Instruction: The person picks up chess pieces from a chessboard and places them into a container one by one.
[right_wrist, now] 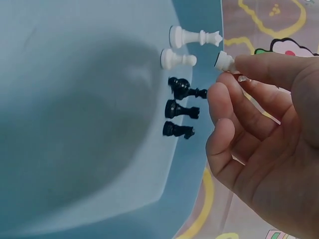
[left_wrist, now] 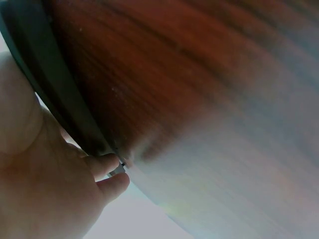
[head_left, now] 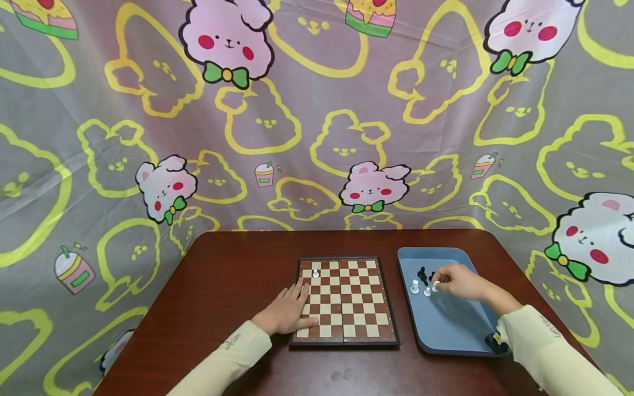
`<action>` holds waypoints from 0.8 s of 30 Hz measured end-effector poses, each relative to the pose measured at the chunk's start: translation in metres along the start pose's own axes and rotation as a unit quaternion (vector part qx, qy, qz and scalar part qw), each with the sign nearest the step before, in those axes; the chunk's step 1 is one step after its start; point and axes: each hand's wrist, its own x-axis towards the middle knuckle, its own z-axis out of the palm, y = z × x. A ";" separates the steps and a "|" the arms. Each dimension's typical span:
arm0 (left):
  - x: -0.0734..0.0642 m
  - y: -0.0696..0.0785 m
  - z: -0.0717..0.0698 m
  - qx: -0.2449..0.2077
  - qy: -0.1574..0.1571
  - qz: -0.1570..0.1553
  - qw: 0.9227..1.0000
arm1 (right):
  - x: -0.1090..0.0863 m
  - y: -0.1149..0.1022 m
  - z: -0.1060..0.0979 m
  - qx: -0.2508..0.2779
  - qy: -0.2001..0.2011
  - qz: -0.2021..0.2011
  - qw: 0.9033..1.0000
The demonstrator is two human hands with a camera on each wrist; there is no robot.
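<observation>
My left hand (head_left: 284, 309) rests along the left edge of the chessboard (head_left: 339, 345), fingers straight, with the thumb over its near-left squares. A white pawn (head_left: 315, 273) stands on a far-left part of the board. Over the blue tray (head_left: 460, 333), my right hand (head_left: 460, 281) pinches a small white chess piece (right_wrist: 224, 60) between thumb and fingers; its top is hidden by them. Close by stand a taller white piece with a crown-like top (right_wrist: 194, 37) and another white pawn (right_wrist: 177, 59). Beside these are a black rook (right_wrist: 182, 109) and a black knight (right_wrist: 178, 130).
More black pieces (right_wrist: 187, 89) overlap near the white ones in the right wrist view. The tray has raised walls and stands right of the board on a dark red-brown wooden table (head_left: 238, 264). A patterned cloth (head_left: 307, 137) hangs behind and at both sides.
</observation>
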 end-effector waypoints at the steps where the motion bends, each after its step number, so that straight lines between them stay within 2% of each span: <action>1: 0.000 0.000 0.001 0.000 0.001 0.000 1.000 | -0.001 0.001 0.000 -0.003 -0.001 0.004 1.000; 9: 0.000 0.000 0.000 -0.001 -0.003 -0.001 1.000 | -0.006 0.004 -0.002 0.007 -0.008 0.035 0.999; 24: -0.001 0.001 -0.002 -0.003 -0.004 -0.001 1.000 | -0.011 0.008 -0.004 0.012 -0.010 0.049 0.999</action>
